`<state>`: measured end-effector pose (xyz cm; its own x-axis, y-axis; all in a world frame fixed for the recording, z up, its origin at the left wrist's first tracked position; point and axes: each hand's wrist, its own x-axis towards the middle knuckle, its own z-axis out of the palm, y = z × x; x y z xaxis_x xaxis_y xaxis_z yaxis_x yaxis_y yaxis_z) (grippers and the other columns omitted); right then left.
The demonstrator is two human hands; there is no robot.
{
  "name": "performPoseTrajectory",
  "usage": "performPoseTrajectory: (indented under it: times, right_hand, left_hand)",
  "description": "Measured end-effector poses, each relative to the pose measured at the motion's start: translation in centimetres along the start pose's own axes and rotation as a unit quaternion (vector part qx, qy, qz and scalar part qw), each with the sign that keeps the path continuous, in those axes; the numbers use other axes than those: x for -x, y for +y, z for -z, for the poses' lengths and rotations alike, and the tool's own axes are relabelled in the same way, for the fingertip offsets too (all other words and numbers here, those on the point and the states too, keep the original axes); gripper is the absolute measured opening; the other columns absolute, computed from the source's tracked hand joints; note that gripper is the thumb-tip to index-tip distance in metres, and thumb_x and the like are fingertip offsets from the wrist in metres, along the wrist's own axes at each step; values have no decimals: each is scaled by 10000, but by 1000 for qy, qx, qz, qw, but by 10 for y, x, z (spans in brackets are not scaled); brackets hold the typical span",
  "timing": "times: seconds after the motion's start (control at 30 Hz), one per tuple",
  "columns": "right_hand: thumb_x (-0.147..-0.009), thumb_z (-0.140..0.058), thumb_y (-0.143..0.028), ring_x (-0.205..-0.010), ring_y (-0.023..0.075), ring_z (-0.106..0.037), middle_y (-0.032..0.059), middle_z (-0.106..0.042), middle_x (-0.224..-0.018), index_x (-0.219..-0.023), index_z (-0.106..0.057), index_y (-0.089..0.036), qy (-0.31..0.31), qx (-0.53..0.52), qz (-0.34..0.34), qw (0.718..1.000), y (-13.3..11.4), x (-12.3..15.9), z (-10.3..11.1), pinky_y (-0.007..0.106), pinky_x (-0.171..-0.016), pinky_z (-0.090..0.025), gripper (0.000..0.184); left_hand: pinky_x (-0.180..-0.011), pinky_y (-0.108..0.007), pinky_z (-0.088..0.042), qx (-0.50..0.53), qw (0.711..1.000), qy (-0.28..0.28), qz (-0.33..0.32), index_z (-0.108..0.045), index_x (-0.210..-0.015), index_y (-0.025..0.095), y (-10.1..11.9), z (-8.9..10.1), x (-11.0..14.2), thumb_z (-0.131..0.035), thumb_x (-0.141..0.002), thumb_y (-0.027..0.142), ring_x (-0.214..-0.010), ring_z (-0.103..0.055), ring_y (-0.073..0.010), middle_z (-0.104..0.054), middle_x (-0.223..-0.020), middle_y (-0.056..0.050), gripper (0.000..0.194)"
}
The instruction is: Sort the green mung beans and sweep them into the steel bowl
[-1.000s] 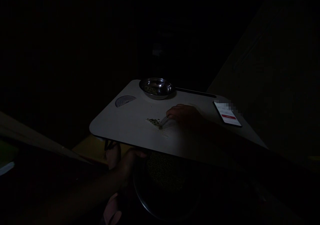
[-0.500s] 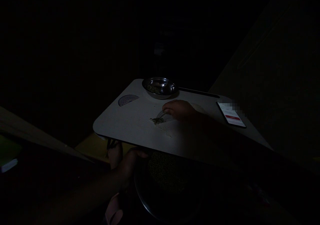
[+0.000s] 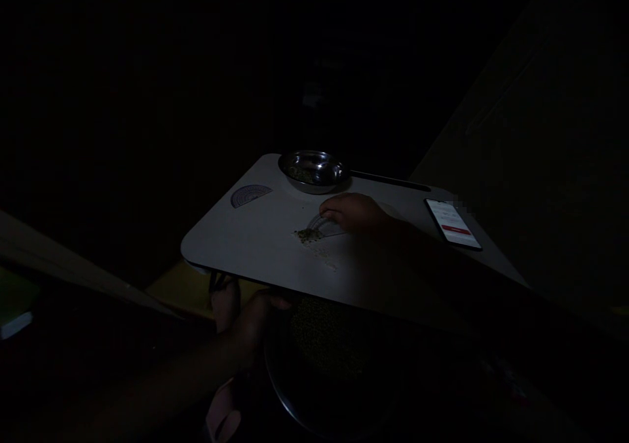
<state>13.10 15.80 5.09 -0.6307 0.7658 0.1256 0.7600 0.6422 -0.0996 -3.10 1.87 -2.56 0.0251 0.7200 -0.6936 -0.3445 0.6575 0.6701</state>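
Observation:
Pinched in my right hand [image 3: 356, 212] is a clear protractor [image 3: 330, 227], held low over the white tabletop [image 3: 236, 233]. Its edge meets a small heap of greenish grains [image 3: 308, 235], with a pale scatter of bits trailing toward me. Below the table's near edge, my left hand [image 3: 255, 315] is closed at the rim of a large, dark metal bowl [image 3: 287, 407]; some of its fingers are hidden. Many small green grains [image 3: 327, 341] lie in that bowl. Beyond my right hand stands a shiny steel bowl [image 3: 314, 184] with some grains inside.
A second protractor [image 3: 250, 195] lies on the left of the tabletop. To the right rests a phone [image 3: 453, 223] with its screen lit. My foot [image 3: 226, 299] shows under the table edge, over something yellow [image 3: 187, 286]. The surroundings are very dark.

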Motion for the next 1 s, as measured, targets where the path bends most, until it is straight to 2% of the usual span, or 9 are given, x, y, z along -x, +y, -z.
performPoseTrajectory:
  times: [0.4, 0.47, 0.6, 0.77, 0.9, 1.0]
  right_hand:
    - [-719, -362, -276, -725, 129, -454, 8, -557, -811, -816, -556, -217, -12, -7, 9, 1000, -2, -6, -7, 228, -563, -264, 225]
    - [-717, -362, -272, -722, 131, -454, 9, -557, -808, -817, -556, -218, -2, -7, 2, 1000, -1, -7, -7, 230, -560, -264, 225]
    - [-713, -366, -277, -723, 133, -454, 15, -555, -819, -836, -556, -220, 3, -17, -5, 1000, -2, -7, -4, 232, -561, -267, 234]
    - [-707, -373, -283, -716, 131, -456, 7, -561, -802, -833, -559, -227, -27, -33, 8, 999, -5, -6, -4, 231, -573, -269, 232]
    - [-707, -371, -281, -714, 130, -454, 5, -559, -800, -829, -558, -229, -26, -36, 8, 999, -5, -8, -7, 231, -576, -266, 230]
    - [-700, -379, -273, -696, 125, -453, 3, -557, -784, -834, -556, -230, -22, -49, 11, 999, -3, -12, -8, 230, -565, -265, 226]
  left_hand:
    - [-459, -267, -380, -41, 991, 84, -97, -514, -607, 164, -3, 6, -6, -541, -456, 140, -512, -512, -157, -533, -522, 5, 155]
    - [-474, -278, -385, -45, 994, 71, -73, -520, -632, 158, -3, 7, -7, -536, -461, 147, -506, -513, -160, -539, -526, 0, 172]
    - [-492, -306, -396, -27, 1000, 0, 0, -520, -625, 154, -5, 8, -8, -514, -498, 190, -482, -517, -170, -542, -492, -11, 132]
    - [-471, -302, -401, -11, 1000, 4, -18, -513, -592, 160, -4, 5, -6, -516, -488, 169, -489, -526, -178, -550, -488, -9, 104]
    - [-458, -297, -396, -21, 1000, 17, -12, -511, -593, 156, -2, 4, -4, -518, -483, 160, -466, -517, -172, -537, -470, -6, 110]
    - [-463, -281, -393, -19, 999, 20, -37, -508, -593, 158, -2, 5, -4, -524, -481, 153, -474, -514, -161, -532, -481, -1, 114]
